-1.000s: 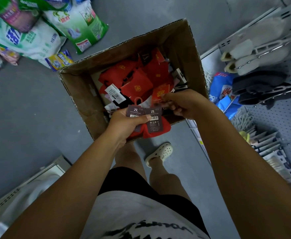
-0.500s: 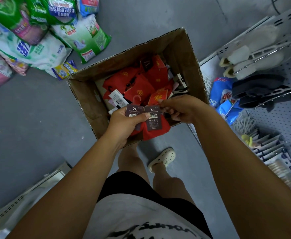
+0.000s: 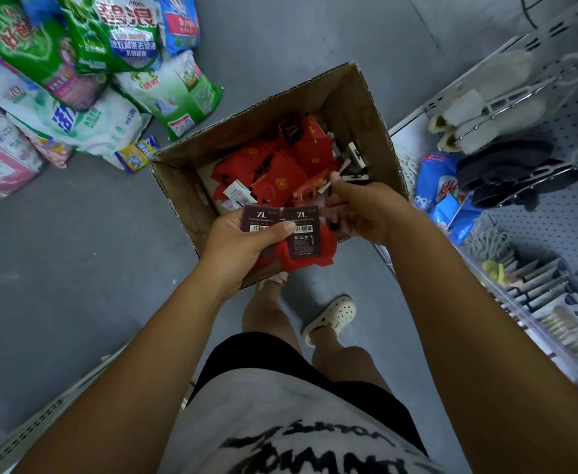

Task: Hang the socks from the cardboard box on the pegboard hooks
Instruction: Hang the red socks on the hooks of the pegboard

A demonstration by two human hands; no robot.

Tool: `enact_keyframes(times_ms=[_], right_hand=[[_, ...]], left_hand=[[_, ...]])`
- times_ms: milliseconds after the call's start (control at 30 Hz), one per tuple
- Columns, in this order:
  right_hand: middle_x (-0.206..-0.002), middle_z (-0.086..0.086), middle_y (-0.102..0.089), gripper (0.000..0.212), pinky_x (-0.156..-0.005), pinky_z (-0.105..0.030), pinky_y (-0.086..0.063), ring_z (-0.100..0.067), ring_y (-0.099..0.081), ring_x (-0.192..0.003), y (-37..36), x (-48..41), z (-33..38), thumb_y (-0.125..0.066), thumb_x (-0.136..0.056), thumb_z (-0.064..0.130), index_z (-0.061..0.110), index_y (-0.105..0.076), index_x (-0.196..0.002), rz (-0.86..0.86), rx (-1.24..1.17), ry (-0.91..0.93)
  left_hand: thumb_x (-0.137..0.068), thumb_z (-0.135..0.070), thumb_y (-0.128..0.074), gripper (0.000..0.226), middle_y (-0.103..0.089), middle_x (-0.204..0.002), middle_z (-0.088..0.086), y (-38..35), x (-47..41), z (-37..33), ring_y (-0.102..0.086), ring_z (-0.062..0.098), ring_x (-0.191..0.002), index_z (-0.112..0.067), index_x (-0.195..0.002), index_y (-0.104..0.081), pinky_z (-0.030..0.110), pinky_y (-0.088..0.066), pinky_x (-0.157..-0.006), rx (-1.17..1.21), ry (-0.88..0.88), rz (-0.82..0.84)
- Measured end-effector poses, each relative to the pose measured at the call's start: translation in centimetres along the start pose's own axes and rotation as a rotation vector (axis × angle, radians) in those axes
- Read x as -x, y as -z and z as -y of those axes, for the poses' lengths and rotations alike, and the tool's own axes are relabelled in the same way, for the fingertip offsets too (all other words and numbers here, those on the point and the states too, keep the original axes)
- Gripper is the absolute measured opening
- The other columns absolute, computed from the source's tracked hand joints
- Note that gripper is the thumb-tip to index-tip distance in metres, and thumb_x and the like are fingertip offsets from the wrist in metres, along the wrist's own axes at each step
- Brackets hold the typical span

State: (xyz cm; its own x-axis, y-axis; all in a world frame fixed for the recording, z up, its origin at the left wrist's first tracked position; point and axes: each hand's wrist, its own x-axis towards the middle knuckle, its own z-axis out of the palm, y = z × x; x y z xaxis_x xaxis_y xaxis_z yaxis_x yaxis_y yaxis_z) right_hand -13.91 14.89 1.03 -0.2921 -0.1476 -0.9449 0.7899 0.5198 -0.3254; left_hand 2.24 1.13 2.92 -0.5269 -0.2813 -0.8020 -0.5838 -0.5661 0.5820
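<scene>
Right hand (image 3: 363,206) shifted up; left hand (image 3: 243,241) grips 2 "ZL" socks (image 3: 303,234).

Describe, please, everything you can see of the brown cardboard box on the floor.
The brown corrugated cardboard box stands upright on the grey floor, open-topped, its walls creased. Loose red socks lie heaped inside. The left hand holds two dark-labelled red socks over its near edge; contact there cannot be told.
</scene>
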Motion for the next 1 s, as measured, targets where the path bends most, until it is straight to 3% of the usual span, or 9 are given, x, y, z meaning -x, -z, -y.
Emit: enact_keyframes(times_ms=[133, 200, 333, 400, 500, 600, 700, 833, 1000], right_hand=[[-0.106, -0.017, -0.070, 0.054, -0.079, -0.036, -0.051, -0.022, -0.061, -0.084, -0.3, 5.4, 0.4, -0.066, -0.087, 0.054, 0.007, -0.070, -0.115, 0.144, 0.020, 0.228], [-0.109, -0.011, -0.070, 0.054, -0.081, -0.035, -0.050, -0.025, -0.063, -0.094, -0.2, 7.9, 0.3, -0.070, -0.078, 0.056, 0.013, -0.074, -0.110, 0.175, 0.043, 0.321], [-0.099, -0.008, -0.077, 0.019, -0.089, -0.046, -0.059, -0.029, -0.073, -0.098, 1.2, 12.0, -0.1, -0.073, -0.088, 0.031, 0.016, -0.078, -0.099, 0.119, 0.158, 0.554], [-0.090, -0.008, -0.078, 0.008, -0.087, -0.045, -0.061, -0.026, -0.075, -0.088, 2.3, 14.4, -0.6, -0.071, -0.090, 0.018, 0.015, -0.078, -0.094, 0.078, 0.198, 0.658], [-0.086, -0.012, -0.078, 0.008, -0.080, -0.037, -0.062, -0.021, -0.074, -0.078, 4.4, 18.3, -1.7, -0.070, -0.090, 0.008, 0.006, -0.076, -0.095, 0.074, 0.206, 0.786], [-0.080, -0.013, -0.076, 0.009, -0.072, -0.030, -0.063, -0.018, -0.070, -0.071, 7.4, 21.8, -3.6, -0.070, -0.089, 0.003, -0.002, -0.074, -0.096, 0.034, 0.202, 0.864], [-0.076, -0.011, -0.075, 0.005, -0.063, -0.022, -0.058, -0.015, -0.069, -0.068, 11.1, 25.2, -6.3, -0.072, -0.088, 0.004, 0.002, -0.075, -0.091, -0.023, 0.216, 0.924], [-0.075, -0.009, -0.075, 0.003, -0.068, -0.031, -0.059, -0.019, -0.068, -0.068, 16.9, 30.1, -11.5, -0.073, -0.088, 0.008, 0.008, -0.076, -0.086, -0.102, 0.218, 0.982], [-0.071, -0.002, -0.074, 0.004, -0.066, -0.025, -0.057, -0.010, -0.067, -0.065, 22.4, 36.3, -19.6, -0.073, -0.087, 0.005, 0.008, -0.075, -0.087, -0.297, 0.008, 1.099]], left_hand=[[-0.082, -0.002, -0.078, 0.016, -0.079, -0.091, 0.009, -0.1, 2.5, -2.2, -0.077, 0.021, -0.084, -0.009, -0.096, -0.075, 0.030, -0.062, -0.071, -0.057, -0.088, 0.058], [-0.081, -0.001, -0.079, 0.015, -0.079, -0.089, 0.009, -0.4, 3.9, -3.2, -0.077, 0.021, -0.081, -0.009, -0.093, -0.076, 0.029, -0.061, -0.069, -0.104, -0.129, 0.087], [-0.079, -0.001, -0.080, 0.017, -0.080, -0.088, 0.007, -1.6, 7.0, -4.8, -0.077, 0.021, -0.080, -0.017, -0.083, -0.078, 0.030, -0.061, -0.068, -0.195, -0.230, 0.144], [-0.079, -0.001, -0.081, 0.016, -0.080, -0.084, 0.004, -2.7, 8.9, -5.3, -0.077, 0.018, -0.078, -0.015, -0.085, -0.077, 0.028, -0.060, -0.066, -0.241, -0.281, 0.171], [-0.078, 0.000, -0.081, 0.018, -0.079, -0.081, 0.001, -4.9, 11.7, -5.6, -0.076, 0.013, -0.075, -0.015, -0.085, -0.076, 0.025, -0.060, -0.065, -0.306, -0.334, 0.206], [-0.076, -0.006, -0.085, 0.018, -0.080, -0.087, 0.004, -7.4, 14.4, -5.0, -0.077, 0.019, -0.083, -0.015, -0.091, -0.078, 0.035, -0.062, -0.076, -0.380, -0.363, 0.246], [-0.077, -0.009, -0.085, 0.023, -0.080, -0.091, 0.005, -10.9, 17.8, -4.0, -0.077, 0.024, -0.088, -0.012, -0.098, -0.079, 0.038, -0.062, -0.080, -0.438, -0.400, 0.308], [-0.075, -0.003, -0.085, 0.017, -0.079, -0.086, 0.008, -16.6, 23.2, -1.4, -0.077, 0.021, -0.078, -0.012, -0.088, -0.079, 0.033, -0.061, -0.069, -0.452, -0.435, 0.394], [-0.071, -0.002, -0.087, 0.017, -0.078, -0.085, 0.014, -23.7, 29.4, 3.5, -0.075, 0.026, -0.076, -0.007, -0.085, -0.078, 0.040, -0.063, -0.076, -0.420, -0.488, 0.455]])
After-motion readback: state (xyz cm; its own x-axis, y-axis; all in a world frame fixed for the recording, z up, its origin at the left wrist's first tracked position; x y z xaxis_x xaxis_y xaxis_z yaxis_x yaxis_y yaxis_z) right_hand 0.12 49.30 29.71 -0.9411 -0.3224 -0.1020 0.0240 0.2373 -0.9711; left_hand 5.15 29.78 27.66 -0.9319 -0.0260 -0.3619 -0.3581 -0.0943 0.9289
